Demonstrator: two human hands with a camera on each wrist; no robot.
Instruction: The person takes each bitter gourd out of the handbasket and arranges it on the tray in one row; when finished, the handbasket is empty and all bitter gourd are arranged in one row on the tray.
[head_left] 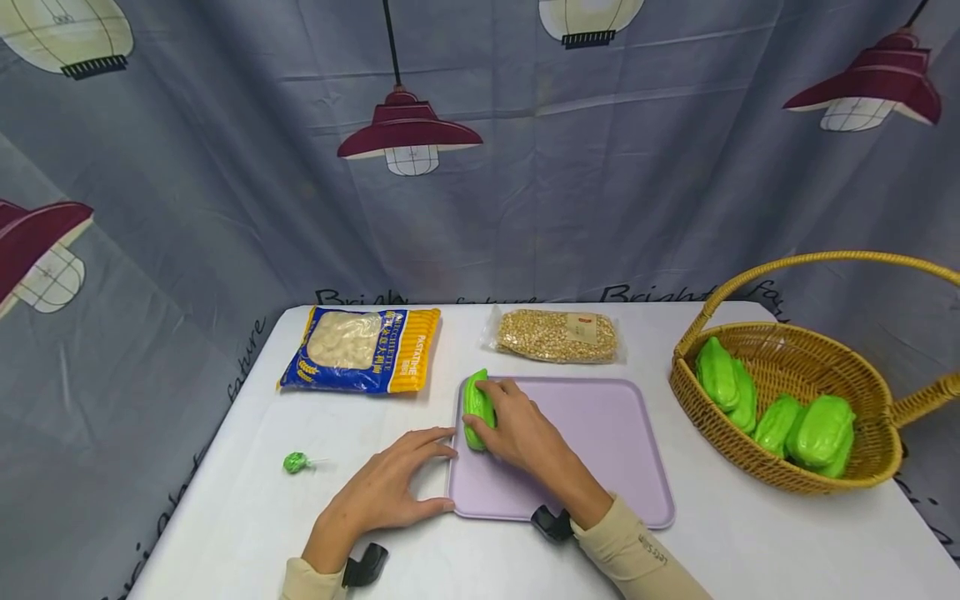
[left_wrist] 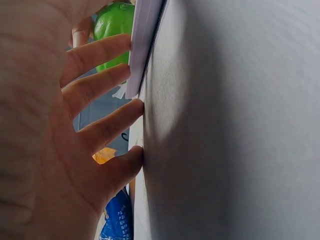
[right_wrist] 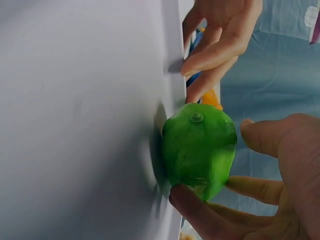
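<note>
A green ridged fruit [head_left: 478, 410] lies near the left edge of the lilac tray [head_left: 585, 450]. My right hand [head_left: 525, 429] has its fingers bent round the fruit; in the right wrist view a fingertip touches its near end, while a small gap shows beside the thumb [right_wrist: 262, 135]. A round nub marks the fruit's visible end there. My left hand [head_left: 382, 487] lies at the tray's left side, fingers spread, with fingertips at the tray rim and nothing in its grasp. In the left wrist view two fingertips meet the tray's edge [left_wrist: 142, 45].
A wicker basket [head_left: 686, 400] with a tall handle holds several green fruits at the right. Behind the tray lie a grain bag [head_left: 547, 337] and a blue-and-yellow pasta bag [head_left: 352, 350]. A green lollipop [head_left: 296, 462] lies on the white table [head_left: 225, 517] at the left.
</note>
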